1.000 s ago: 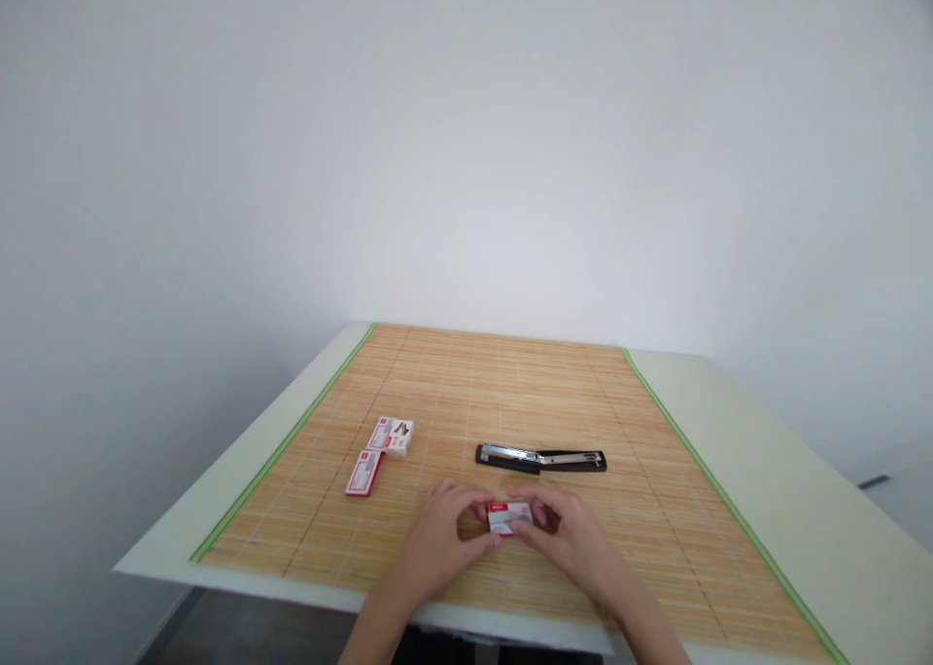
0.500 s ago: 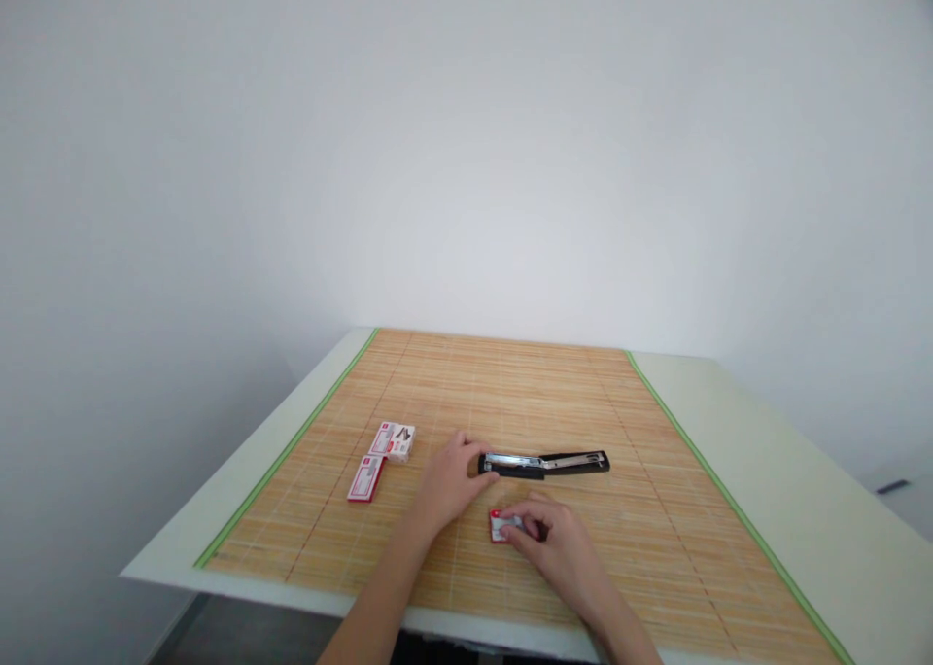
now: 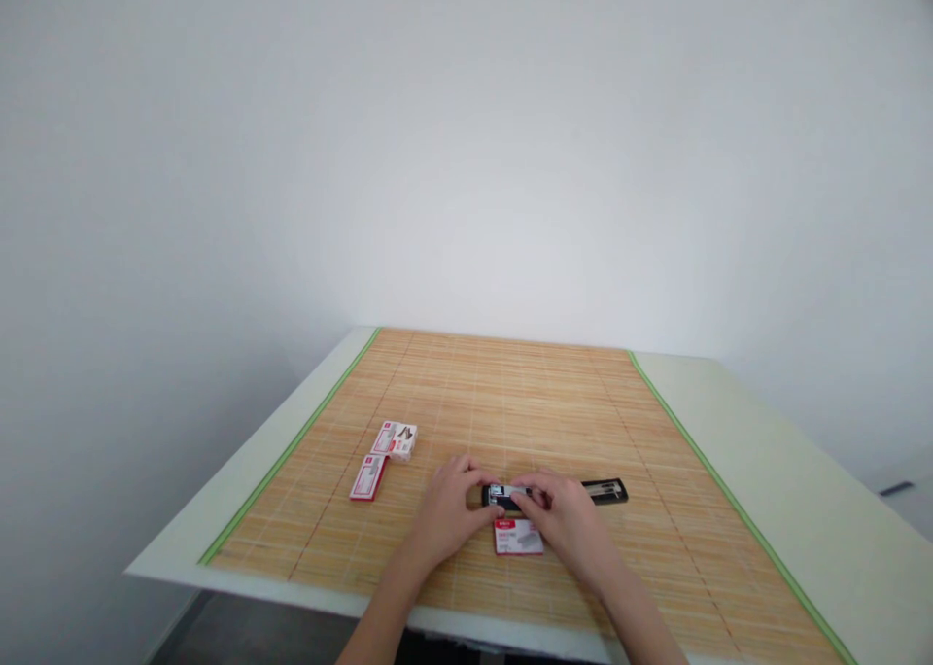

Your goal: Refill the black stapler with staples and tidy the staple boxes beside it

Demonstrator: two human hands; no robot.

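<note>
A black stapler (image 3: 499, 496) lies opened out across the mat, its metal magazine facing up and its other arm stretching to the right. My left hand (image 3: 450, 507) grips its left end, with thumb on the near side and fingers on the far side. Closed over the stapler's middle is my right hand (image 3: 566, 521), thumb and fingertips pinched at the magazine. Those fingers hide the stapler's centre, so any small piece between them cannot be seen. Just in front of the stapler, below my right hand, lies a red-and-white staple box (image 3: 518, 538).
Two more small red-and-white boxes, one box (image 3: 394, 439) behind another box (image 3: 368, 477), sit to the left. A bamboo mat (image 3: 502, 383) with green edging covers much of the white table (image 3: 736, 422). A white wall (image 3: 496, 159) rises behind.
The stapler has moved nearer to me and slightly right. My right hand has left the staple box and is now on the stapler; the box's face shows fully. My left hand moved along with the stapler.
</note>
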